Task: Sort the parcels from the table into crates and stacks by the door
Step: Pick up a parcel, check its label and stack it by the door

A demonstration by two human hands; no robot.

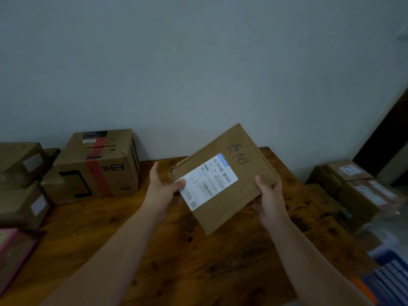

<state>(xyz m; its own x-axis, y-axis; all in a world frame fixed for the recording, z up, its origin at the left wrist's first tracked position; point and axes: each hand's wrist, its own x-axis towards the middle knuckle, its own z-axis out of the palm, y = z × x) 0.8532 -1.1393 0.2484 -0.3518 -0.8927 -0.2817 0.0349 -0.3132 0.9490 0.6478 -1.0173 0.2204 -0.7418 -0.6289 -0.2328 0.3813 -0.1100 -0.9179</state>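
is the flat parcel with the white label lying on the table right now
No, the left hand and the right hand hold the flat cardboard parcel by its edges, tilted, above the wooden table.

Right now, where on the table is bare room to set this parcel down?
Bare wood of the brown wooden table runs beneath the flat cardboard parcel, from there to the near edge. Crowded at left: red-taped cardboard box, stacked brown cartons.

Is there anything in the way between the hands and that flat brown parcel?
Nothing visible. The left hand and the right hand both grip the flat parcel by its edges, held over the wooden table.
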